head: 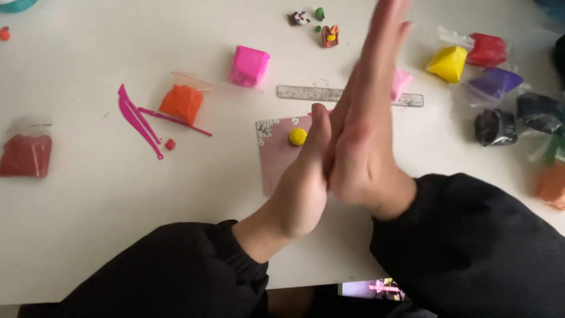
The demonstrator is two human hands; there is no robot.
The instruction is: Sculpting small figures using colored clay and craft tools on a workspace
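Observation:
My left hand (301, 182) and my right hand (368, 123) are pressed flat together, palm to palm, raised above the white table (106, 194). The right hand's straight fingers are blurred and reach further up than the left hand's. Anything between the palms is hidden. Just left of the hands, a small yellow clay ball (298, 136) rests on a pink card (275, 156) with white flecks in its corner. A clear ruler (303, 93) lies behind the card, and a pale pink clay lump (402, 82) shows past the right hand's fingers.
A bright pink clay block (249, 66), bagged orange clay (182, 103), pink modelling tools (138, 121) and dark red clay (25, 155) lie left. Bagged yellow (447, 63), red (486, 49), purple (495, 81) and black (495, 126) clay lie right. Small clay figures (330, 35) stand at the back.

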